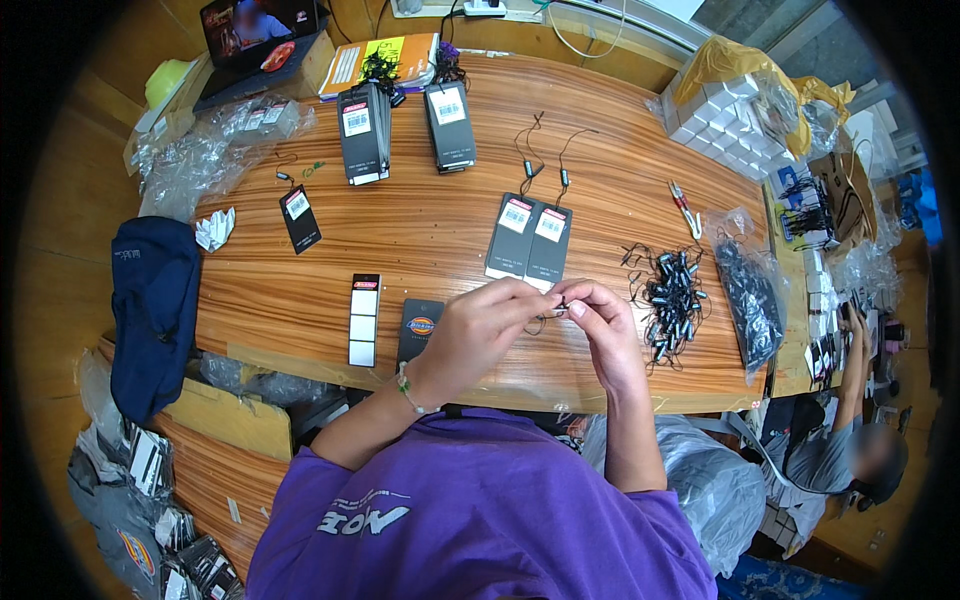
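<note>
Fingertips of both hands meet over the near edge of the wooden table [420, 225]: my left hand [478, 330] and my right hand [605, 325] pinch a small black string loop with its clasp [556, 308] between them, just off the surface. Right behind the loop lie two dark hang tags [530, 238] side by side, cords trailing away from me. To the right of the loop sits a heap of black string fasteners [672, 295], and beyond it a clear bag of more [752, 290]. Left of the loop I've got one dark tag with a round logo [420, 328] and a strip of white stickers [364, 320]. Far from the loop, two stacks of tags [405, 130] stand by a laptop [258, 40]. A navy cloth [152, 305] drapes over the table's left end. Another person [850, 440] sits at the right, partly cut off. The clasp itself is too tiny to make out.
</note>
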`<state>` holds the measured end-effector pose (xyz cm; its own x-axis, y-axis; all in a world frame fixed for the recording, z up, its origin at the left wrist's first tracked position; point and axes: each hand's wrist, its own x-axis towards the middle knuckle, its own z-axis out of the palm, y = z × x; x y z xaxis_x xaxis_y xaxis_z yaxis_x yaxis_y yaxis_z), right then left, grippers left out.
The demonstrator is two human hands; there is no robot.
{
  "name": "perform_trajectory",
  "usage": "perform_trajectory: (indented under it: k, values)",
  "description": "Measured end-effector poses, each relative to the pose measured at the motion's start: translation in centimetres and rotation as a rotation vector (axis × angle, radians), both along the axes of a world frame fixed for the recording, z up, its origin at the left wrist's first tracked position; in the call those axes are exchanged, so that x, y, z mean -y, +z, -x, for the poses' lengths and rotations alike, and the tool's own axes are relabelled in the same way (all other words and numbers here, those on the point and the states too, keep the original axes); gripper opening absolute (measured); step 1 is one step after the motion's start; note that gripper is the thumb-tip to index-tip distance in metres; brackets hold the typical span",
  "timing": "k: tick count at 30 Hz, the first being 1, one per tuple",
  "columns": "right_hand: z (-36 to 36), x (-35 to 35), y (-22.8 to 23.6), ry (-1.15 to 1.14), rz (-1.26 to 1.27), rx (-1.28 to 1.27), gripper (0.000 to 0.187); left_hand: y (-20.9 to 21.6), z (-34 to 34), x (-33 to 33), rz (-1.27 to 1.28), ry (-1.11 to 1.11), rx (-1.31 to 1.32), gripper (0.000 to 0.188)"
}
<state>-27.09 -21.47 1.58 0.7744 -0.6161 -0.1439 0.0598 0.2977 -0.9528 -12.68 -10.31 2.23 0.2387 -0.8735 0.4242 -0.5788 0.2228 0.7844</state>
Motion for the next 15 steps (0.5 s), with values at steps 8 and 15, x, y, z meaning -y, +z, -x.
perform_trajectory:
  k: [8,15]
  values:
    - [0.7,0.1,-0.5,-0.168,-0.088,0.156,0.002,-0.2,0.5,0.1,0.158,-0.078,0.313,0.023]
    - [1.1,1.7,2.9,-0.35,-0.168,0.582,0.009,0.1,0.8,-0.3,-0.035,-0.161,0.174,0.03]
